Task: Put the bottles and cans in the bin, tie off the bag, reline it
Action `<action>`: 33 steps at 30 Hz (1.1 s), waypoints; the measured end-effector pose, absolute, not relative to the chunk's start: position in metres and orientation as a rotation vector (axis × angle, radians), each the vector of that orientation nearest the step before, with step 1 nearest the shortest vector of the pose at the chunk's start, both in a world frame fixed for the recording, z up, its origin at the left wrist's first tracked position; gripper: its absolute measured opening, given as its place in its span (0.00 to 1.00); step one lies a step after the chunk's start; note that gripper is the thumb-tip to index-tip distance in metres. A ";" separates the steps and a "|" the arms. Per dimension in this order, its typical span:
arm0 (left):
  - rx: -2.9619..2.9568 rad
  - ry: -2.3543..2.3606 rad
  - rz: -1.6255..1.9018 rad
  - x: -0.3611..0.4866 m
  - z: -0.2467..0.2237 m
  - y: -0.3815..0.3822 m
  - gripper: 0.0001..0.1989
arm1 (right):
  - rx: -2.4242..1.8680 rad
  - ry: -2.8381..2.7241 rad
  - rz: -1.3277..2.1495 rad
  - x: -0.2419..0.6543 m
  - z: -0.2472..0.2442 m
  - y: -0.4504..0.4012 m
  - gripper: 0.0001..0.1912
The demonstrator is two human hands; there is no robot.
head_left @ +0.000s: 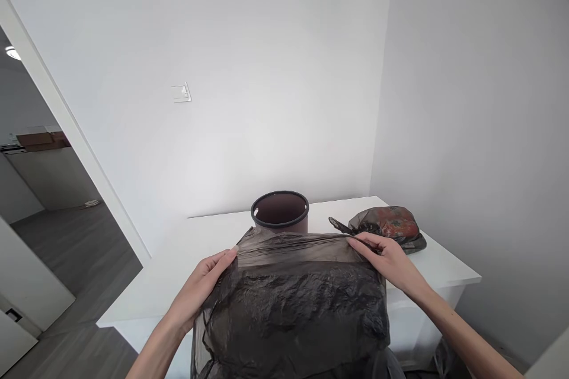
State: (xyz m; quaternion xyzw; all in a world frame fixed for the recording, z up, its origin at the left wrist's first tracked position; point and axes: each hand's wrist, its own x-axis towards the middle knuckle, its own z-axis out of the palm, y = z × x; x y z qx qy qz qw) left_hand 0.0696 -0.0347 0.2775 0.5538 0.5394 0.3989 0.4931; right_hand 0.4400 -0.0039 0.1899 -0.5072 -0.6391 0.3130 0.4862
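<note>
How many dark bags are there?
2 for sure: a held bag between left hand and right hand; a bundled bag, right, on the white tabletop. Dark plastic, lower right, may be another.

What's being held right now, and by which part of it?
A dark plastic bag, held by its top edge: the left grip pinches near the left end, the right grip near the right end.

Soft light brightens the smooth white back wall [275, 100]; the grey wood-grained floor [84, 243] at left lies dimmer
</note>
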 end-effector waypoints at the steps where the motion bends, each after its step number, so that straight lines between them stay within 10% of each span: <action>1: 1.349 1.304 0.971 0.070 0.277 -0.035 0.24 | -1.254 -1.562 0.714 0.442 0.189 -0.002 0.25; 11: 1.347 1.204 0.999 0.083 0.258 -0.039 0.22 | -1.339 -1.540 0.078 0.412 0.190 -0.015 0.22; 18: 1.653 1.144 0.834 0.117 0.264 -0.041 0.25 | -1.067 -1.841 1.079 0.323 0.235 -0.075 0.14; 33: 1.450 1.289 0.849 0.099 0.243 -0.028 0.22 | -1.021 -1.566 1.231 0.352 0.205 -0.049 0.23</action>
